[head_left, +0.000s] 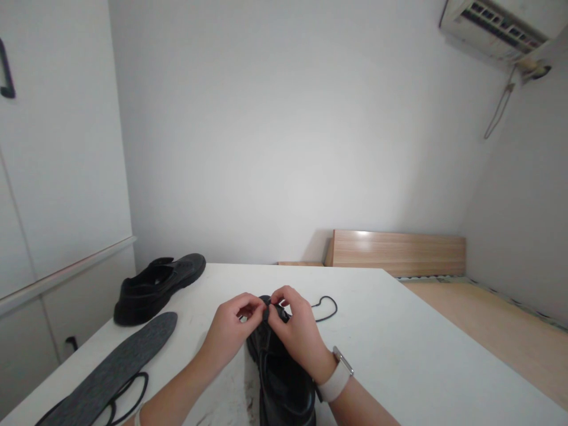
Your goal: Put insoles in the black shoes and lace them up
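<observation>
A black shoe stands on the white table in front of me, its heel end towards me and its toe pointing away. Over its front part, my left hand and my right hand meet with thumbs and fingers pinched together. Both pinch the black shoelace at the shoe's eyelets; the exact spot is small and partly covered by the fingers. From behind my right hand, a loop of the shoelace curves out onto the table. A watch with a pale strap is on my right wrist.
Another black shoe lies at the table's far left edge. Nearer me are a dark grey insole and a looped black lace. The white table ends on the right beside a bed base with a wooden headboard.
</observation>
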`<state>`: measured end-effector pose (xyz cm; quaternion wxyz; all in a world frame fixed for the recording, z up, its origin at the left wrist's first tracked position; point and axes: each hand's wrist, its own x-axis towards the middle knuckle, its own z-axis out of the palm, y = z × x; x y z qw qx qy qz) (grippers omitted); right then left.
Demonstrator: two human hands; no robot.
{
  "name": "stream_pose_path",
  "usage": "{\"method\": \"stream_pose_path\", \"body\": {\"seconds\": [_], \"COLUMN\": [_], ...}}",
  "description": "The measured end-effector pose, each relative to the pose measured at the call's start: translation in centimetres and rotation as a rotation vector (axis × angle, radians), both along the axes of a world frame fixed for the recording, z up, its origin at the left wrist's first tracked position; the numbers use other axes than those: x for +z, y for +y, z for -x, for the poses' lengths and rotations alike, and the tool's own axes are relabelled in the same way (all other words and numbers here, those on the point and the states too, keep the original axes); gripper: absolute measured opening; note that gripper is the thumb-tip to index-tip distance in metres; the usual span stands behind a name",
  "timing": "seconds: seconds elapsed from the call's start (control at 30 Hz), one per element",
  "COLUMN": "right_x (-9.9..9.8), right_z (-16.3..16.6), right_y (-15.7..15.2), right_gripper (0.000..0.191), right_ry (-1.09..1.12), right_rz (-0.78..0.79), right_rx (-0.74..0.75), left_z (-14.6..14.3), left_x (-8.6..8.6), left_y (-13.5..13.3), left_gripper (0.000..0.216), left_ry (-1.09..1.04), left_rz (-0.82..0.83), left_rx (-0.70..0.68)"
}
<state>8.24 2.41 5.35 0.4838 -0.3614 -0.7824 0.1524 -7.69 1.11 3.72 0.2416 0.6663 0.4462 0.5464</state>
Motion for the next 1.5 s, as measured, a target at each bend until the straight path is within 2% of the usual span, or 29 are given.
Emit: {"method": "stream_pose_path", "body": {"seconds": [0.13,0.4,0.6,0.77,0.97,1.27,1.5], "right_x": [-0.1,0.5,0.4,0.3,0.6,0.6,1.0], "right_z": [0.0,0.0,0.0,-0.1,-0.1,0.0,-0.1], "right_y": [0.2,-0.3,-0.4,-0.5,-0.7,-0.7,-1.1], "right_gripper": [0.015,0.017,0.019,0.019,0.02,0.023,0.019], "right_ry": [-0.018,-0.078,-0.095,-0.143,-0.194,-0.114,-0.154], "right_rz": [-0.034,-0.04,-0.048,-0.076,-0.138,-0.151,-0.205], "right_rx": [0.021,0.003,0.0,0.004,-0.006,0.026,0.01], "left_z": [-0.2,-0.4,-0.4,-0.3,-0.5,-0.8,-0.6], "left_x": [0.1,0.6,0.4,0.2,0.1,0.3,-0.1], "left_y": [-0.2,-0.9,-0.9,-0.6,-0.4,0.0,0.1], "left_gripper": [0.016,0.01,0.005,0.012,0.013,0.018,0.016], "left_ry": [-0.046,0.06,0.04,0.023,-0.072,-0.294,-0.269], "left_rz": [0.002,-0.089,-0.077,-0.046,0.009,0.098,0.093], "left_rx": [0.003,0.095,0.065,0.056,0.034,0.011,0.02]}}
